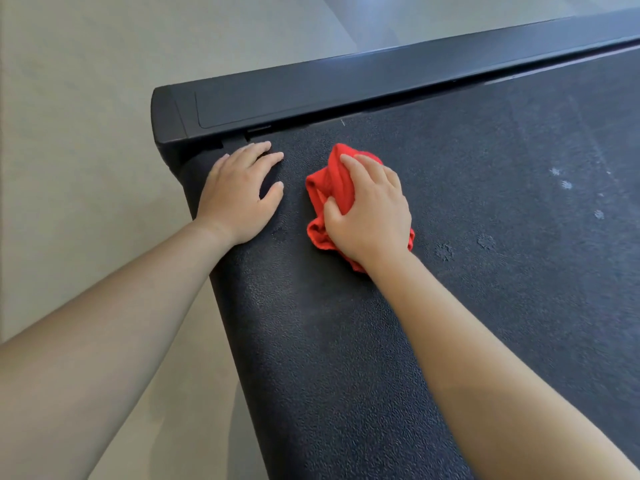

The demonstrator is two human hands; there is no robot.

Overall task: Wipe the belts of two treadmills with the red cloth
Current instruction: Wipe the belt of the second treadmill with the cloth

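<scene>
Smooth beige floor [69,133], pale bluish glare [377,19] at the top, soft even light across it

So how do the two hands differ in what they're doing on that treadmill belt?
The left hand lies flat on the bare belt with fingers spread and holds nothing; the right hand curls its fingers and thumb round the bunched red cloth. The left hand sits by the belt's end, close to the side rail; the right hand is farther along the belt. Both are palm down on the belt.
</scene>
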